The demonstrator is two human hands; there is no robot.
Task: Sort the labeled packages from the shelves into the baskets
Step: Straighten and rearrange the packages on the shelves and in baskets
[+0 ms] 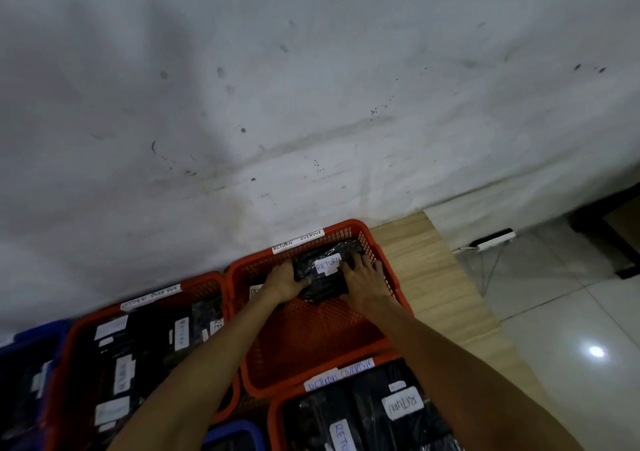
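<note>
In far red basket (381,242), against white wall (277,87): 1 black package (325,277), white label "RETURN" facing up, lying at basket's far end. Left hand (282,282) on pkg's left edge, fingers curled round it; right hand (362,279) on right edge, fingers spread & bent over top, gripping. Basket rim tag reads "RETURN OVERDUE". 2nd white label partly visible just left of left wrist. Near half of basket floor bare. Adjacent: red basket at left (79,329), full of black pkgs w/ white labels; red basket in front (277,412), same contents; blue baskets (31,336) at far left & bottom. All on wood desk (433,294). Tiled floor (571,329) at right; white power strip (493,239) by wall.
</note>
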